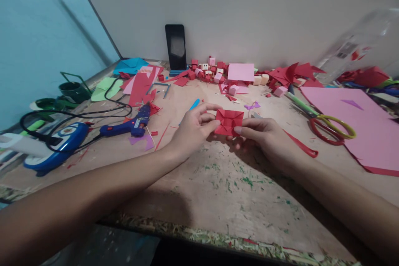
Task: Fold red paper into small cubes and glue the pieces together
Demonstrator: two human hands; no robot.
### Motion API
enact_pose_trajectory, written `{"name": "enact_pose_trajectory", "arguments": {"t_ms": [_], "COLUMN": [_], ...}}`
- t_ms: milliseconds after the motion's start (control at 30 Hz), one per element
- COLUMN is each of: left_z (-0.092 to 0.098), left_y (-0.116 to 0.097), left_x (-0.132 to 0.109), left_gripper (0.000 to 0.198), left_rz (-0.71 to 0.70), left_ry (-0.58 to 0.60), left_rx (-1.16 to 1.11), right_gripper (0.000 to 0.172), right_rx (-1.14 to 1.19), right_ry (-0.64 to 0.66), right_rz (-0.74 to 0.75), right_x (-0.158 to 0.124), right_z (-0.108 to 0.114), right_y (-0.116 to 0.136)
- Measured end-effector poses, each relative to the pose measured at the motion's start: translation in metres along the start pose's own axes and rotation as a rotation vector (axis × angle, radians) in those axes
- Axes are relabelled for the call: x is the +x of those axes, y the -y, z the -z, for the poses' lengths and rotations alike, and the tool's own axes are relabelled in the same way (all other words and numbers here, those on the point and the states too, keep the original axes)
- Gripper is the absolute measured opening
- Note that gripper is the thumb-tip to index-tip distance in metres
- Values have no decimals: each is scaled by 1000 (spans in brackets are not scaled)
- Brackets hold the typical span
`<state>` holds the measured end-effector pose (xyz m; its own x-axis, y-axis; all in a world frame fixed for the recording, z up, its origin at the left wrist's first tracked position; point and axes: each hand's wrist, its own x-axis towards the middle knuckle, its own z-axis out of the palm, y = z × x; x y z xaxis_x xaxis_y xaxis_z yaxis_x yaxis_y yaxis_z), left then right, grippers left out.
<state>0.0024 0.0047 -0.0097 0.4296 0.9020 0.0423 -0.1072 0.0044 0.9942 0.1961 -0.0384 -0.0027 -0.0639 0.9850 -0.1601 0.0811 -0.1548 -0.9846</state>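
A small square of red paper (230,121), marked with crossing fold lines, is held up above the middle of the table. My left hand (197,124) pinches its left edge, thumb on the front face. At the lower right corner, my right hand (260,132) grips the same paper between thumb and fingers. Just behind my left hand lies a blue stick-like tool (194,104), partly hidden. Beside my right hand is a red-handled tool (304,145), its other end covered by the hand.
A blue glue gun (134,124) and its cord lie left, near a blue power strip (60,147). Scissors (327,126) rest on pink paper (374,133) at right. Several small paper cubes (218,77) sit at the back, beside a propped phone (176,45). A clear bottle (352,48) stands back right.
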Motion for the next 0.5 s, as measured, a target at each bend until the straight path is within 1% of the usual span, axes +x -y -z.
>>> {"name": "enact_pose_trajectory", "arguments": {"t_ms": [167, 300, 433, 500], "left_z": [2, 1, -1, -2], "left_y": [2, 4, 2, 1], "left_x": [-2, -4, -9, -9], "left_gripper": [28, 31, 32, 32], "left_rz": [-101, -144, -197, -208], "left_ry": [-20, -48, -39, -28], "left_rx": [182, 284, 377, 390], "right_gripper": [18, 29, 35, 35], "right_rx": [-36, -68, -114, -134], "right_ry": [1, 11, -49, -76], "right_rz": [23, 41, 60, 67], "right_x": [0, -1, -2, -2], "right_z": [-1, -1, -3, -3], "right_y": [0, -2, -2, -2]}}
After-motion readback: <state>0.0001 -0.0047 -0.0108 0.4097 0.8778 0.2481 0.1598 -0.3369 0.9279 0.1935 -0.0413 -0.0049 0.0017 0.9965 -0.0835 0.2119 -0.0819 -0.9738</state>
